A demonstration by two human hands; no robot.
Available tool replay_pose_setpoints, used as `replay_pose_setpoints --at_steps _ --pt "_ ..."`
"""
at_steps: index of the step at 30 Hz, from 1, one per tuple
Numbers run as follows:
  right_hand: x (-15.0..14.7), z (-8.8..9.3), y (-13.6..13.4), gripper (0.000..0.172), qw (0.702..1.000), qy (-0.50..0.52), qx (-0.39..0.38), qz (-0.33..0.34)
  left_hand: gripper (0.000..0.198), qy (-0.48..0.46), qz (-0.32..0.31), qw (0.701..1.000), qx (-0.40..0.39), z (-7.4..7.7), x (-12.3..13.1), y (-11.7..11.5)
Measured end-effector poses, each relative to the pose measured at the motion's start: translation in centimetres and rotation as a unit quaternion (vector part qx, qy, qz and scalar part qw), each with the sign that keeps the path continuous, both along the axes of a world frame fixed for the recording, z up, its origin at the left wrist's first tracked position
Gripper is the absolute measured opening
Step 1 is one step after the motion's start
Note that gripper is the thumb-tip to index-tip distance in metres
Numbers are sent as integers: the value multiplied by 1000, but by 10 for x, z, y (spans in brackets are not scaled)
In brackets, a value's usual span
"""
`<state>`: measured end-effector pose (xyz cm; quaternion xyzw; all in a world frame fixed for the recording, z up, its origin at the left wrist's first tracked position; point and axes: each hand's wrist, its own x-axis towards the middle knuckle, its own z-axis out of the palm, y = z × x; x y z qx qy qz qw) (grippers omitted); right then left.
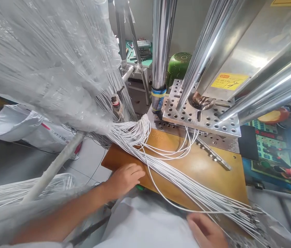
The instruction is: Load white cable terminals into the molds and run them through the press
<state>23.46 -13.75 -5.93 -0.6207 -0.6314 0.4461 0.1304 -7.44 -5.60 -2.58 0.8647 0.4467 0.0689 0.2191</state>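
Nearest, resting loosely open: right hand (207,231) beside the white wire bundle (186,179), left hand (124,179) flat at its edge. Lying slack across the orange bench (207,165); likely light, floppy, tangling; best gathering mid-bundle. Beyond, looping under the perforated press plate (202,113).

A single head-worn view looks forward and steeply down from just above the brown board (202,165), close enough that it fills the lower middle of the frame; beyond the board the chrome columns (162,44) rise out of the top edge; left of it the floor drops away; right of it a control panel (269,144) sits at the margin.
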Motion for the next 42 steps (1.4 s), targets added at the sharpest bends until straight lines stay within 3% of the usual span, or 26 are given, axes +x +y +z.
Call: replay_pose_setpoints --at_steps 1,2,4,6,8,13,17,20,24,27,30,31,34,36,39,41,42 --pt "-16 6 12 26 994 -27 105 -6 29 2 -26 999 47 1 7 11" --pt "-33 10 24 39 978 -46 203 16 33 4 -57 995 82 -1 15 21" --pt "-62 13 48 59 944 -99 305 79 33 7 -122 986 115 -9 34 41" --pt "-73 8 66 56 912 -164 357 120 26 12 -164 979 122 -19 51 55" --pt "-58 -1 75 48 892 -223 374 118 22 22 -171 977 122 -27 65 63" --pt "39 -12 72 30 898 -284 325 81 19 27 -123 986 108 -32 81 72" --pt "72 8 76 34 928 -268 254 42 24 13 -51 998 44 -31 91 81" --pt "69 38 83 35 945 -265 190 -8 20 -24 -10 999 24 -25 95 87" --pt "71 65 90 37 960 -254 116 1 21 -71 -5 997 11 -14 92 89" --pt "61 62 99 49 951 -238 197 13 23 -69 -5 998 -12 -10 91 87" --pt "28 55 110 57 927 -215 303 49 24 -80 -13 997 1 -2 87 84" --pt "17 55 113 54 930 -202 297 73 24 -89 -14 996 6 2 84 82" --pt "1 60 120 30 954 -178 184 158 24 -110 -28 993 -11 21 66 75" --pt "9 62 124 24 953 -218 134 164 24 -84 -59 992 -67 30 53 69" --pt "24 58 126 20 917 -353 142 122 22 -7 -89 978 -186 31 46 60" --pt "20 55 124 20 892 -410 153 113 16 14 -112 946 -303 27 56 53" --pt "13 54 121 19 891 -409 156 119 14 -1 -124 915 -384 24 65 50"
